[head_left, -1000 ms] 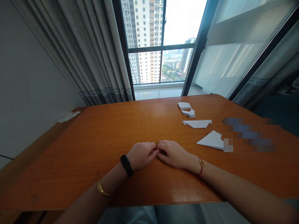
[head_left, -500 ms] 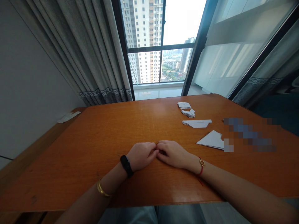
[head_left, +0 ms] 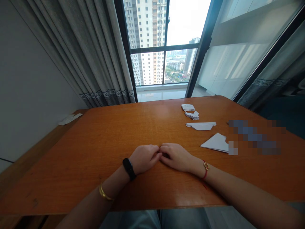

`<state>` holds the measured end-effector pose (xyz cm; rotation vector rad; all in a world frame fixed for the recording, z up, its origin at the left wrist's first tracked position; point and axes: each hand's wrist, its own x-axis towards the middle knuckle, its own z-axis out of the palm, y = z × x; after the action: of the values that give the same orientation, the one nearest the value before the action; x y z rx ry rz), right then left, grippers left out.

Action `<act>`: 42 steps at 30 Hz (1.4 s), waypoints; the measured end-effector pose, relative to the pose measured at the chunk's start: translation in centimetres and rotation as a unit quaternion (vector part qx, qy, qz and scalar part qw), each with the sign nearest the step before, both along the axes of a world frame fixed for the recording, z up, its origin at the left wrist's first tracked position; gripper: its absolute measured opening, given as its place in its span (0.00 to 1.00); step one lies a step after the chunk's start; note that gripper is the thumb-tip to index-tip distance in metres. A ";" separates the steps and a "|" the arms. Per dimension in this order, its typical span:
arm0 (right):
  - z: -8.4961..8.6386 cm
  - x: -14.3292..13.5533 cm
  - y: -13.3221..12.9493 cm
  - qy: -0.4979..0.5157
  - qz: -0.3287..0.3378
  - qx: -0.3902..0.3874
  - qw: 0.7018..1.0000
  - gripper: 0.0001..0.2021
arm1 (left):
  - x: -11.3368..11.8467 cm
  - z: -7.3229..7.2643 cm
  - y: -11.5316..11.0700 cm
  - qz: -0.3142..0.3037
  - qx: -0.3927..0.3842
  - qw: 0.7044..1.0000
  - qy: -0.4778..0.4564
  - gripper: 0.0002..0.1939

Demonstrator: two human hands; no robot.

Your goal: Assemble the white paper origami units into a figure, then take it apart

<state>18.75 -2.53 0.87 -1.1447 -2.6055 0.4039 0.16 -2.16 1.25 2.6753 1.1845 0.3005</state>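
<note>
My left hand [head_left: 145, 158] rests on the wooden table [head_left: 133, 127], loosely bent, with a gap between thumb and forefinger and nothing visible in it. Its fingertips touch those of my right hand [head_left: 176, 156], which lies in the same relaxed way, thumb apart from the fingers, holding nothing that I can see. The undersides of both hands are hidden. Nearest to my right hand is a folded white paper [head_left: 215, 143] with a pointed left end. Beyond it lies a long folded paper strip [head_left: 201, 126]. Farther back are a small notched paper stack [head_left: 192, 115] and a squarish folded paper stack [head_left: 188, 107].
A blurred-out patch [head_left: 254, 136] covers something at the table's right side. White paper pieces [head_left: 70, 119] lie on a ledge along the left wall. Grey curtains [head_left: 102, 63] and a window stand behind the far edge. My legs [head_left: 159, 219] are under the near edge.
</note>
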 end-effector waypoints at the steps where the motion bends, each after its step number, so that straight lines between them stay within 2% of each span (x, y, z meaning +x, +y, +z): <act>1: 0.0 0.0 0.0 0.000 0.000 -0.001 1.000 0.07 | 0.0 0.0 0.0 0.001 0.001 1.000 0.000 0.12; 42: 0.0 0.0 0.0 -0.004 0.002 0.003 1.000 0.07 | -0.1 -0.2 0.0 -0.002 0.005 1.000 -0.001 0.11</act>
<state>18.76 -2.58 0.83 -1.1418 -2.6138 0.3938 0.10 -2.16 1.09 2.6860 1.1801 0.3089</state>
